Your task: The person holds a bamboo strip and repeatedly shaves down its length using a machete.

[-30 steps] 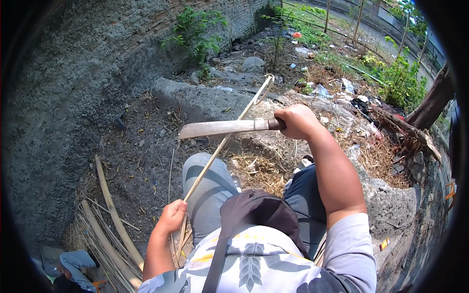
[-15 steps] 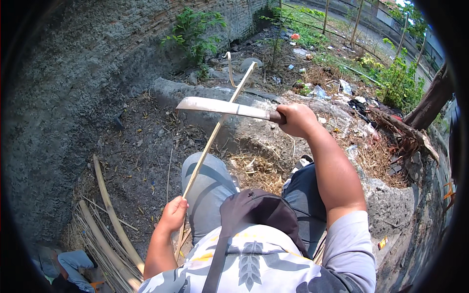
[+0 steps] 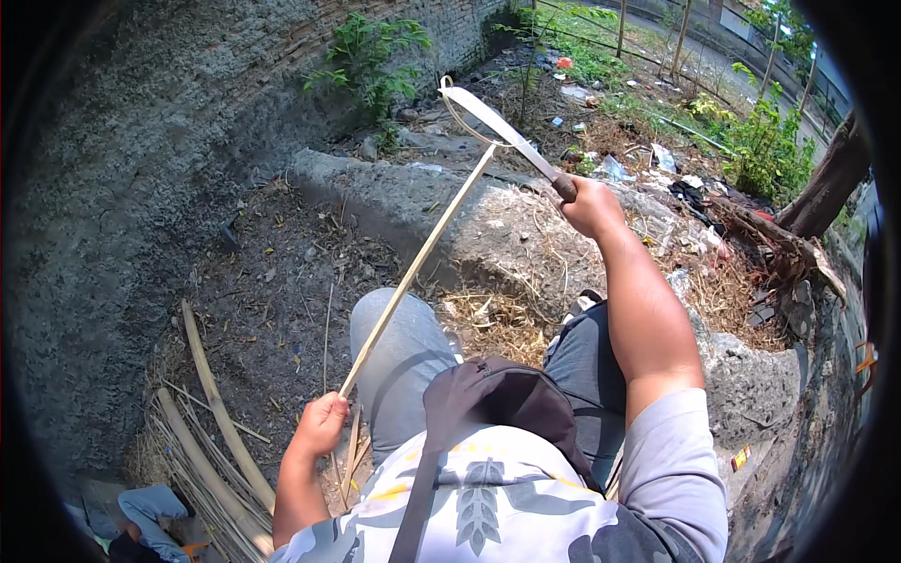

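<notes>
Slippage looks like the chief danger. The strip (image 3: 418, 269), pale and slender, slants from lower left of centre to upper centre, its upper tip close to the knife (image 3: 497, 124). The left hand (image 3: 322, 424), at lower left, has its fingers curled tightly about the strip's lower part; the right hand (image 3: 593, 206), right of upper centre, is clenched round the knife's dark handle. A thin curl (image 3: 454, 115) loops beside the blade at upper centre; whether it hangs from the strip or from the knife, I cannot tell. If it snags, it could drag the blade off line or tear deeper into the wood than wanted.

The strip's far end has no visible support, so a hard push there could make it whip or twist in the left hand's grip. A stroke drawn too far down could reach those fingers, or the left leg (image 3: 387, 338), over which the strip passes at frame centre. Bare skin on both hands gives no guard against edge or splinters. The poles (image 3: 221, 403) at lower left lie clear of the blade.
</notes>
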The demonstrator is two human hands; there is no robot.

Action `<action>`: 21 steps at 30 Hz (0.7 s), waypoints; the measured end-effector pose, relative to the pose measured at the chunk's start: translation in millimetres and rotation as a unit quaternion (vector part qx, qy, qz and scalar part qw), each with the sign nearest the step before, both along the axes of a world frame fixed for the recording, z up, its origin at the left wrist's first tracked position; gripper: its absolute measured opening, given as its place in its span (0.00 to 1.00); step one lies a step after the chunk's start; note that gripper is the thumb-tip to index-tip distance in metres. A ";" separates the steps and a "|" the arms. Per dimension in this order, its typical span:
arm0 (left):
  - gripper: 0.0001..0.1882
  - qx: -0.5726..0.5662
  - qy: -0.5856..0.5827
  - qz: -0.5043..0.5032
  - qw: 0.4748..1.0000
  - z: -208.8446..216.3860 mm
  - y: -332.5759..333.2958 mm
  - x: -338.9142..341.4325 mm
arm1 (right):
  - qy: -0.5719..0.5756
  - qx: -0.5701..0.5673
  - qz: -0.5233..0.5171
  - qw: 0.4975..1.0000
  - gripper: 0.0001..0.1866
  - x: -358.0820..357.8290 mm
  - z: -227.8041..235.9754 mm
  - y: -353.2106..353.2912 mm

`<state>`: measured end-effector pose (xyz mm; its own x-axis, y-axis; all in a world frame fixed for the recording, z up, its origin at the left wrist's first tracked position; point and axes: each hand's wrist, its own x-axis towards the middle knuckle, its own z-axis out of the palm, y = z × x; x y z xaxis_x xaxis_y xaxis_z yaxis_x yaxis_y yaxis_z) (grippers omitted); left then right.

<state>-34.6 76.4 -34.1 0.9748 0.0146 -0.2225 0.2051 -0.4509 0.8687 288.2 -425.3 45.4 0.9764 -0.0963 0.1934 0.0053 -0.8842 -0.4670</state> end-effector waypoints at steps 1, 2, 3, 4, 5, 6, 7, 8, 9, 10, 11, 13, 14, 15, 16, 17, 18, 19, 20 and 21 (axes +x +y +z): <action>0.25 -0.021 0.005 -0.009 1.000 -1.5 0.8 -0.1 | -0.001 0.000 0.000 1.000 0.18 3.2 -4.9 -9.1; 0.25 -0.041 0.009 -0.019 0.999 -2.1 0.8 -0.1 | 0.052 0.024 -0.023 0.998 0.20 6.4 -9.4 -18.6; 0.25 -0.042 0.008 -0.018 0.999 0.0 -3.2 0.5 | 0.105 0.047 -0.046 0.992 0.22 7.7 -11.2 -23.6; 0.24 -0.091 0.028 0.015 0.995 4.4 -9.6 3.3 | 0.104 0.046 -0.045 0.992 0.22 8.5 -14.3 -27.2; 0.24 -0.139 0.048 0.047 0.988 7.3 -13.3 6.2 | 0.106 0.055 -0.050 0.992 0.23 8.4 -17.9 -30.8; 0.24 -0.140 0.047 0.046 0.988 7.7 -13.7 8.5 | 0.108 0.064 -0.056 0.991 0.23 8.5 -22.0 -33.4; 0.24 -0.141 0.048 0.049 0.988 8.2 -13.7 11.3 | 0.105 0.053 -0.058 0.991 0.24 7.7 -19.8 -29.4; 0.24 -0.141 0.049 0.051 0.988 8.7 -14.2 13.5 | 0.121 0.054 -0.065 0.989 0.25 6.6 -17.0 -26.5; 0.23 -0.130 0.053 0.054 0.989 10.0 -14.7 14.0 | 0.122 0.051 -0.064 0.989 0.22 1.7 -10.4 -19.2; 0.23 -0.129 0.052 0.055 0.989 10.6 -16.1 14.9 | 0.123 0.049 -0.063 0.989 0.20 -0.5 -6.9 -14.3; 0.23 -0.117 0.043 0.046 0.991 11.1 -17.8 15.7 | 0.123 0.050 -0.062 0.989 0.20 2.1 -8.1 -12.8; 0.23 -0.105 0.036 0.031 0.993 7.2 -18.0 18.3 | 0.090 0.049 -0.029 0.994 0.20 4.1 -11.2 -12.8; 0.22 -0.099 0.033 0.023 0.994 2.4 -16.9 19.5 | 0.091 0.050 -0.031 0.994 0.20 5.2 -12.4 -12.8; 0.22 -0.091 0.030 0.017 0.995 1.7 -17.5 19.8 | 0.079 0.051 -0.021 0.995 0.21 5.9 -10.7 -10.0; 0.22 -0.090 0.032 0.017 0.995 2.0 -17.9 19.3 | 0.068 0.053 -0.011 0.996 0.22 6.4 -9.4 -7.3; 0.22 -0.091 0.034 0.018 0.995 2.5 -19.0 18.8 | 0.062 0.052 -0.003 0.997 0.21 6.9 -9.1 -5.5; 0.22 -0.094 0.035 0.018 0.995 4.9 -22.6 20.2 | 0.063 0.053 -0.004 0.997 0.21 6.9 -8.9 -4.8; 0.22 -0.094 0.037 0.017 0.995 8.3 -26.0 21.5 | 0.042 0.064 0.004 0.997 0.21 6.6 -8.8 -3.9; 0.22 -0.100 0.040 0.015 0.994 12.8 -29.5 22.8 | 0.020 0.075 0.011 0.997 0.21 6.0 -8.6 -3.3; 0.22 -0.106 0.044 0.015 0.993 16.1 -30.9 22.3 | 0.006 0.069 0.019 0.997 0.21 4.3 -6.4 -1.3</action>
